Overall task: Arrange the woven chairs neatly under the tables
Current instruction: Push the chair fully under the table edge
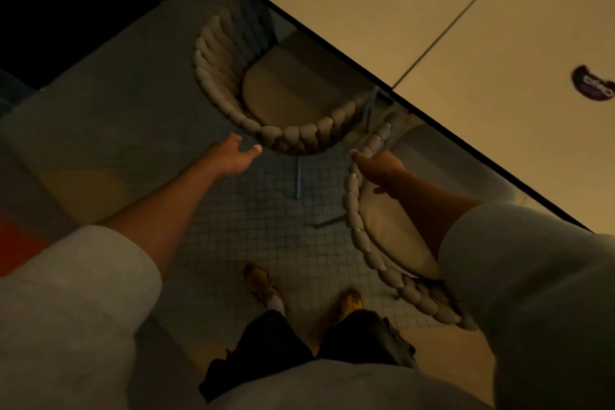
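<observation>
Two woven chairs with thick braided backs stand at the edge of two pale tables [366,3]. The left chair [293,136] is partly pushed under the tabletop, its seat half covered by the edge. The right chair [376,243] sits closer to me, its seat also partly under the table. My left hand [233,156] reaches out open, thumb spread, just short of the left chair's back rim, apart from it. My right hand [379,166] lies over the upper end of the right chair's braided back; its fingers are hidden, so its grip cannot be made out.
The floor is small square tiles [259,230] with a lighter band at the left. My two feet in yellow shoes [349,303] stand just behind the chairs. A round dark sticker [592,83] marks the nearer tabletop. Dark wall or furniture fills the upper left.
</observation>
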`<action>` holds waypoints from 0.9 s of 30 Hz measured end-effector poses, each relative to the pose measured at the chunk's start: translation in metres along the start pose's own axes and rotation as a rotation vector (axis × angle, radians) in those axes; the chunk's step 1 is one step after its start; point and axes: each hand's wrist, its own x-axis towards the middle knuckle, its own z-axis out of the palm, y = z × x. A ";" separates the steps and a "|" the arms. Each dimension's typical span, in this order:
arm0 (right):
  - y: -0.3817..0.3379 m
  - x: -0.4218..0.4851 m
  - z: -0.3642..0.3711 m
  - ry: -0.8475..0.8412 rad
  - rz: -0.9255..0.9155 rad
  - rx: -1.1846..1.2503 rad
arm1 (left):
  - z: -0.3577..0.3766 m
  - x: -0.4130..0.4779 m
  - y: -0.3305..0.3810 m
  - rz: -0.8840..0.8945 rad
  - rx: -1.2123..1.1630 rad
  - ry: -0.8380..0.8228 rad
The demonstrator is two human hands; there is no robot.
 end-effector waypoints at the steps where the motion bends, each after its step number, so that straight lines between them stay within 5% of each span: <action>1: -0.018 0.000 0.008 0.014 0.007 0.006 | -0.013 0.006 -0.010 0.000 0.002 0.009; 12: -0.147 0.030 0.069 0.080 0.242 0.160 | -0.138 0.101 -0.079 0.054 0.005 0.058; 27: -0.205 0.136 0.078 0.185 0.541 0.348 | -0.224 0.278 -0.039 0.161 0.003 0.052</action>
